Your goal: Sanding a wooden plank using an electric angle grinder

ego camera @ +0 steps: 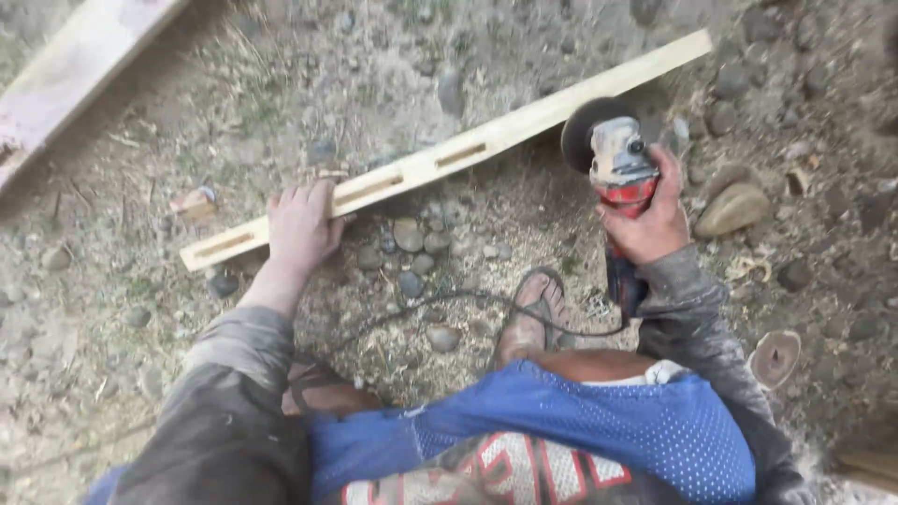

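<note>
The left hand [301, 224] presses flat, fingers spread, on the slotted plank [449, 154] while the right hand [650, 220], fingers wrapped, holds the angle grinder [617, 168] just beside it, so the cutting step seems in hand, calling for a steady plank.

Pale wood plank [449, 154] — matt, smooth; grinder [622, 173] — dusty red plastic.

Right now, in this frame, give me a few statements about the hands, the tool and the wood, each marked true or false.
1. The left hand presses on the pale slotted plank. True.
2. The right hand holds a hammer. False: it grips a red angle grinder.
3. The plank lies on a workbench. False: it lies on stony ground.
4. A cord runs across the ground near the sandalled foot. True.
</note>
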